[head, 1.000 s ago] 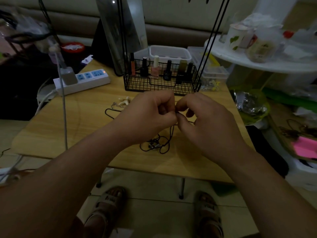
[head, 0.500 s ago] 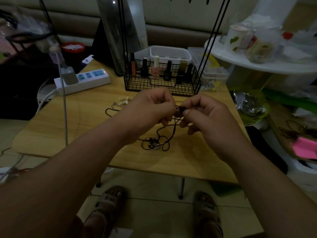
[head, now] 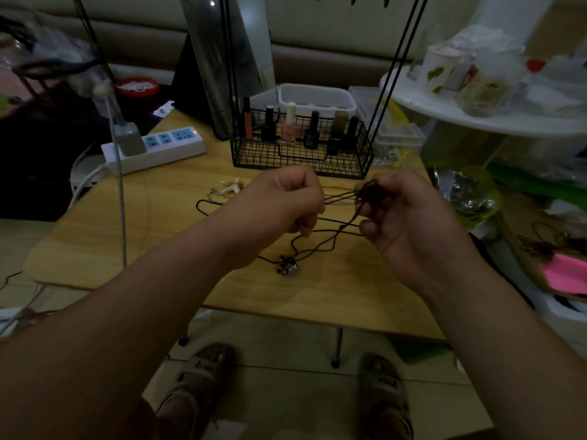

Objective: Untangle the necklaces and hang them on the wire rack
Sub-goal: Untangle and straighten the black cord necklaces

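Observation:
A tangle of dark cord necklaces stretches between my hands over the wooden table. My left hand pinches several cord strands with curled fingers. My right hand grips a bunched knot of cord at its fingertips. A small metal pendant on the cords lies on the table below my hands. A chain necklace with a pale charm lies left of my left hand. The black wire rack stands behind my hands; its uprights rise out of view.
Nail polish bottles stand in the rack's basket. A white power strip with a plugged cable lies at the table's back left. A white round shelf with jars is at the right. Plastic boxes sit behind the rack.
My hands have moved apart, pulling the cords taut between them. The looped cords on the table have straightened, and the pendant lies exposed below.

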A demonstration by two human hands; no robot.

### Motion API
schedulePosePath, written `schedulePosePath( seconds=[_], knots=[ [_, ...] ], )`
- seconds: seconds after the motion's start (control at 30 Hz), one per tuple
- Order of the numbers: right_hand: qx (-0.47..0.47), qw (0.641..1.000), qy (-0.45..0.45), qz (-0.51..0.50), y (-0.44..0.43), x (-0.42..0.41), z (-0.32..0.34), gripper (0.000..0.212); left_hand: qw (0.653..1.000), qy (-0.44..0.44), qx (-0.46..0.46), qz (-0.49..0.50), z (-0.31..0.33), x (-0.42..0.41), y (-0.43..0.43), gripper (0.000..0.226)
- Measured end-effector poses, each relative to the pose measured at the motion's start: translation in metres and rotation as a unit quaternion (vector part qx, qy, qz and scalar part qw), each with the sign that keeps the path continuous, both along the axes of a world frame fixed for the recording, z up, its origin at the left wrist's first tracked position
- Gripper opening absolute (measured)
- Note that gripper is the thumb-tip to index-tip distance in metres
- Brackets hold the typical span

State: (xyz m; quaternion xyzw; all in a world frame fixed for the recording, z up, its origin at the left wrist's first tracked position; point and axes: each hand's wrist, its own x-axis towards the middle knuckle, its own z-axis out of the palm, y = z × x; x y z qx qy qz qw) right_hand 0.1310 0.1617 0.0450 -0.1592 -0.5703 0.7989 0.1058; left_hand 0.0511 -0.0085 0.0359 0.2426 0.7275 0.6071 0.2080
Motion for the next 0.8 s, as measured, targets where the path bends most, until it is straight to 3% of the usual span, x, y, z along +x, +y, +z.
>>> schedulePosePath(
  seconds=[0.13, 0.27, 0.47, 0.63, 0.8],
  knots=[
    [-0.115, 0.992, -0.017, 0.041, 0.001, -0.001, 0.002, 0.02, 1.0, -0.012, 0.009, 0.009, 0.0, -0.001, 0.0, 0.016],
    [-0.104, 0.994, -0.018, 0.035, 0.002, -0.002, 0.002, 0.026, 0.999, -0.01, 0.018, 0.025, -0.002, -0.002, -0.001, 0.02],
    [-0.108, 0.993, 0.015, 0.036, 0.0, -0.005, 0.002, 0.013, 0.98, -0.155, 0.12, 0.03, -0.003, 0.008, 0.012, 0.013],
    [-0.04, 0.999, 0.004, 0.033, 0.006, -0.005, -0.001, 0.009, 0.974, -0.16, 0.135, 0.088, -0.004, 0.007, 0.014, 0.009],
    [0.096, 0.981, -0.061, 0.155, 0.011, 0.002, 0.001, 0.028, 0.977, -0.113, 0.101, 0.149, 0.0, 0.003, 0.013, 0.012]
  ],
)
